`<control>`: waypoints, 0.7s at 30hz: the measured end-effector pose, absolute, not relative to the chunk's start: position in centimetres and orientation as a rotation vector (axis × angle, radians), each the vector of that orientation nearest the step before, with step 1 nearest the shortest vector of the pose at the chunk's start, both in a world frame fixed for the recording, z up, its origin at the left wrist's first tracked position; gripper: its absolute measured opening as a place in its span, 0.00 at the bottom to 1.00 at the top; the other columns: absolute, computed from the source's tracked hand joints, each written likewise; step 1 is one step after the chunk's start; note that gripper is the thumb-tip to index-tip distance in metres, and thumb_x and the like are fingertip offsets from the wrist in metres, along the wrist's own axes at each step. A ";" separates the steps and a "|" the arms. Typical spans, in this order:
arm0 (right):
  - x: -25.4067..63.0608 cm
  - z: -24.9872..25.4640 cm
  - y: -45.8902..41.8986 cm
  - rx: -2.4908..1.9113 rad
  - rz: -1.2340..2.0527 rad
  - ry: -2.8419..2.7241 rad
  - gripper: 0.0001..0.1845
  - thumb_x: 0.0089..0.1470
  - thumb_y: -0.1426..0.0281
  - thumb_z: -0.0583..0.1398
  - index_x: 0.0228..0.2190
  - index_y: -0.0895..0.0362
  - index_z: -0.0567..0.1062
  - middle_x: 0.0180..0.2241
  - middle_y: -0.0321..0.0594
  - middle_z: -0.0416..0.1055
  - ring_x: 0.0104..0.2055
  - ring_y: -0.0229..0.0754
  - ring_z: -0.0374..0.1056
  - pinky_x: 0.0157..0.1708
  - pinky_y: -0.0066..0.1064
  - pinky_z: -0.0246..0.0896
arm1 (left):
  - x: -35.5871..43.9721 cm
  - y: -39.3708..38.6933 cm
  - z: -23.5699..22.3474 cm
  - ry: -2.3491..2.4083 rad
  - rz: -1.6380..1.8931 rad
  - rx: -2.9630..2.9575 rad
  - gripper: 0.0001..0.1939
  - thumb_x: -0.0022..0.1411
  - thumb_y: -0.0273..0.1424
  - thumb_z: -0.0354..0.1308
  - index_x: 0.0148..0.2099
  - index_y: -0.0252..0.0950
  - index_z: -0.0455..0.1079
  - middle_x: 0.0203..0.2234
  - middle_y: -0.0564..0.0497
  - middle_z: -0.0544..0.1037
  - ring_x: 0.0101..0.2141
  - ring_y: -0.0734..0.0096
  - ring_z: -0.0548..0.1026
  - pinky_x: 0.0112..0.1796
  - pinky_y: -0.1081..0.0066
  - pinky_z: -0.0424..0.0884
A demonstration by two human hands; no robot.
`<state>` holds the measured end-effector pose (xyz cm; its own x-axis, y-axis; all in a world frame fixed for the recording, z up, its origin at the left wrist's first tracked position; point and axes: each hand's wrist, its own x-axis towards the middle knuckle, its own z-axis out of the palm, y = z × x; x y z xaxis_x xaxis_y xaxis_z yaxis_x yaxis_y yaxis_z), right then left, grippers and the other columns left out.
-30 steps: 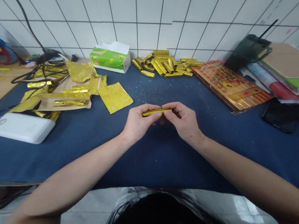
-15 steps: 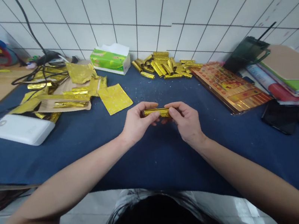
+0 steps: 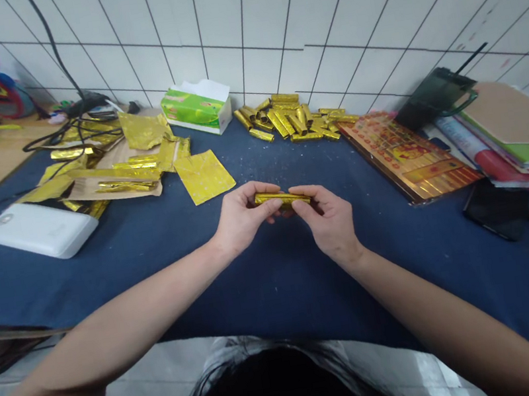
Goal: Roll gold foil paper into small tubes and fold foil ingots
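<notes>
A gold foil roll (image 3: 282, 198) is up in the air, held over the blue table cloth (image 3: 277, 276), right between the two hands. It lies sideways and does not touch the cloth. The left hand (image 3: 242, 218) holds the left end, with its fingers curled over the top and pressing down. The right hand (image 3: 328, 218) holds the right end, and its fingers and thumb pinch the roll. Both hands are gripping it, but not in tight fists.

The step in hand looks like pressing and shaping this one roll. The next move calls for a steady pinch from both hands so the foil stays tight.

Far from the hands is a pile of gold rolls (image 3: 286, 117), next to a green tissue box (image 3: 197, 109). A flat gold foil sheet (image 3: 204, 177) lies nearer, on the far left. A white power bank (image 3: 39, 230) sits on the left. A red and gold board (image 3: 408, 155) lies on the right.
</notes>
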<state>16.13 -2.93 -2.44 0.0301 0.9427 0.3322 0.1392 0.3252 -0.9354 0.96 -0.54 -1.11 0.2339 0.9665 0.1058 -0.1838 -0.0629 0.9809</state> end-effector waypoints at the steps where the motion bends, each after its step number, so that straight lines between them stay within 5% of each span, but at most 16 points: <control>1: 16.1 -2.4 -3.0 -1.072 0.844 -1.423 0.09 0.50 0.67 0.60 0.37 0.53 0.72 0.32 0.35 0.73 0.30 0.38 0.71 0.34 0.34 0.68 | 1.0 -0.6 -1.1 0.854 1.160 1.241 0.13 0.46 0.30 0.63 0.35 0.31 0.69 0.23 0.52 0.75 0.21 0.78 0.72 0.22 0.77 0.69; 6: 16.1 -2.4 -3.2 -1.071 0.798 -1.495 0.07 0.51 0.68 0.59 0.35 0.52 0.73 0.32 0.35 0.72 0.30 0.37 0.71 0.34 0.33 0.68 | 0.9 -0.6 -1.0 0.870 1.138 1.220 0.10 0.47 0.31 0.62 0.33 0.31 0.69 0.15 0.55 0.71 0.16 0.80 0.69 0.18 0.79 0.66; 21: 16.1 -2.3 -3.0 -1.084 0.851 -1.399 0.09 0.52 0.65 0.57 0.35 0.56 0.73 0.28 0.34 0.73 0.24 0.36 0.71 0.28 0.31 0.67 | 0.8 -0.1 -1.3 0.879 1.187 1.140 0.11 0.47 0.35 0.62 0.27 0.32 0.67 0.13 0.56 0.70 0.14 0.80 0.68 0.15 0.81 0.62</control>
<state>16.08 -2.96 -2.25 0.0389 0.9441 0.3273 0.1435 0.3189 -0.9369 0.82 -0.08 -1.28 0.1913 0.9802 0.0504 -0.2372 -0.0037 0.9715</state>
